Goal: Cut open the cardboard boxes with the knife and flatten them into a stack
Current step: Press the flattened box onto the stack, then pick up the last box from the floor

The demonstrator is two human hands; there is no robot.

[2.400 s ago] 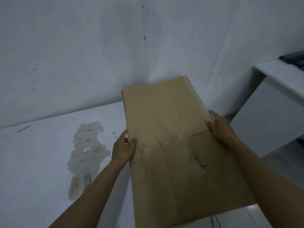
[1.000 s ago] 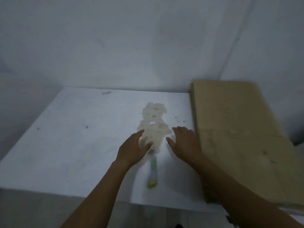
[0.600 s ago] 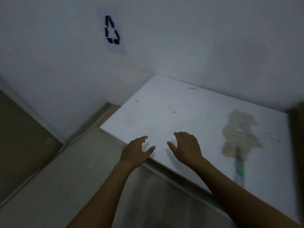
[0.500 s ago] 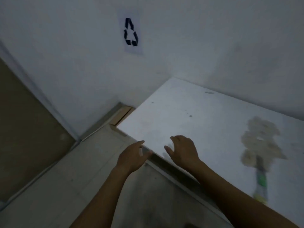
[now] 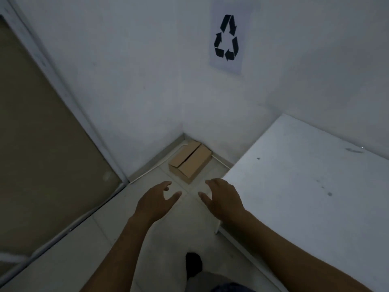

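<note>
This is looking like a plain recycling or storage room: a paper sign (image 5: pixel 227 36) with the recycling symbol is hanging on the bare white wall (image 5: pixel 136 81), and a closed cardboard box (image 5: pixel 190 163) is sitting in the corner on the pale tiled floor (image 5: pixel 84 249), near a white table (image 5: pixel 305 186).

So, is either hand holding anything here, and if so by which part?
Nothing is held. The left hand and right hand are both open and empty, short of the cardboard box in the corner.
</note>
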